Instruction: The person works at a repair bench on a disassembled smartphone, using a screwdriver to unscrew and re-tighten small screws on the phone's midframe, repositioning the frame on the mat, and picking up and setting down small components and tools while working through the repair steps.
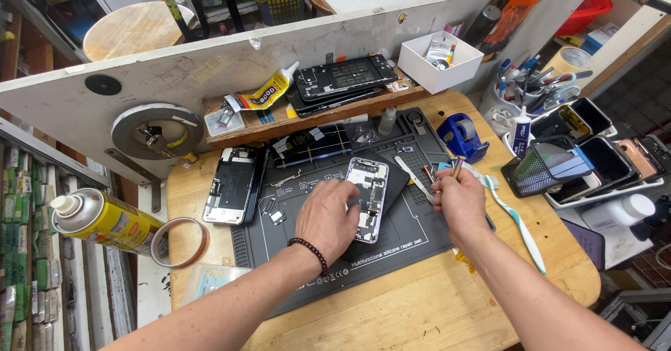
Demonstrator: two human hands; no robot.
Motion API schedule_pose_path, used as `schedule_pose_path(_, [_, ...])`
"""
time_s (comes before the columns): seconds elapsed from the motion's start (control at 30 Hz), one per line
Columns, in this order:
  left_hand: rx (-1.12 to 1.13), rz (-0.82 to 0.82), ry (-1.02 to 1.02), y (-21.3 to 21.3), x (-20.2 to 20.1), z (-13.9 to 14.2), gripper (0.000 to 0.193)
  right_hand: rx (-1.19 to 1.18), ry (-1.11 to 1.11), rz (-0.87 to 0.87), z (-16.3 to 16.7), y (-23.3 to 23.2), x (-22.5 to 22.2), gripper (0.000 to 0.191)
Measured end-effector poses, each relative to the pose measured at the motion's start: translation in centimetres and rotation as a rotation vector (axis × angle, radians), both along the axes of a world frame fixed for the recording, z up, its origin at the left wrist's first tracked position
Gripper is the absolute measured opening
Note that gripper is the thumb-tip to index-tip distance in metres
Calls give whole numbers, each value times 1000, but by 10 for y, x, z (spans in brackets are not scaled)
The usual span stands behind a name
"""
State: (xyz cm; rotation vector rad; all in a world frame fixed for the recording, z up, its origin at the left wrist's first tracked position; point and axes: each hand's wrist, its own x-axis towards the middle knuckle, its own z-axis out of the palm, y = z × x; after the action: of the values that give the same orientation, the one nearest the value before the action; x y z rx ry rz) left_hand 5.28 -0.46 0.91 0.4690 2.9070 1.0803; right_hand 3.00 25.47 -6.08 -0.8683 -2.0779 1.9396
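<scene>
My left hand rests on an opened phone body lying on a dark grey repair mat, pinning its left side. Its wrist wears a dark bead bracelet. My right hand is closed around a thin tool with a wooden-looking tip that points up, just right of the phone. A flat metal strip lies between the phone and the right hand. Another opened phone frame lies at the mat's left edge.
A white-and-teal toothbrush lies right of my right hand. A blue tape dispenser, a mesh cup and a tray of phones sit to the right. A yellow spray can and tape roll are at left. A glue tube lies on the shelf.
</scene>
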Motion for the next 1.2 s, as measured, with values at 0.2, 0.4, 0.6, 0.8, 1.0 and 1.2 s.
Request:
schedule_pose_path(0.2, [-162, -80, -132, 0, -3, 15, 104, 375, 62, 204, -5, 7, -54, 21])
schedule_pose_path(0.4, [-218, -113, -206, 3, -10, 6, 112, 773, -108, 374, 3, -5, -108, 38])
schedule_pose_path(0.6, [-183, -125, -218, -2, -32, -3, 108, 979, -169, 377, 14, -30, -129, 56])
schedule_pose_path(0.8, [-196, -114, -390, 0, -39, 7, 111, 976, -251, 413, 16, -29, -130, 45])
schedule_pose_path(1.0, [-134, -61, -176, 0, -28, 8, 97, 735, 70, 308, 6, -15, -112, 26])
schedule_pose_path(1.2, [342, 98, -113, 12, -39, -8, 49, -416, 7, 242, 31, -33, -51, 21])
